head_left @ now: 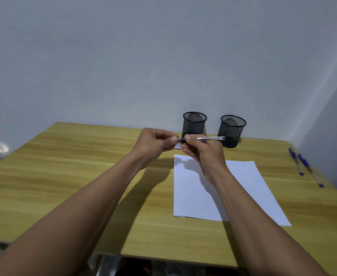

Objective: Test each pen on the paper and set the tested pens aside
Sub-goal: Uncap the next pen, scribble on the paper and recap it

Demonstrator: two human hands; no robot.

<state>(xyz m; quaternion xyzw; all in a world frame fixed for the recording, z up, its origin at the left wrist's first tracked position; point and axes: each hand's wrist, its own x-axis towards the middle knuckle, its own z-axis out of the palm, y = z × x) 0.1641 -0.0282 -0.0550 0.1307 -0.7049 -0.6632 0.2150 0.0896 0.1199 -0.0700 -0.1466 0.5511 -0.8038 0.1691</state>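
Observation:
Both hands hold one clear-barrelled pen (211, 138) level above the table, in front of the mesh cups. My right hand (201, 150) grips its barrel; my left hand (155, 144) pinches its dark left end, likely the cap. A second pen (178, 146) lies on the table just under the hands, mostly hidden. The white paper (241, 196) lies below the right forearm, with a faint blue scribble (178, 167) near its top left corner. Two blue-capped pens (296, 161) (311, 170) lie on the table at the far right.
Two black mesh pen cups (194, 123) (232, 130) stand at the back of the wooden table (64, 176), near a grey wall. Both look empty from here. The table's right edge runs close to a side wall.

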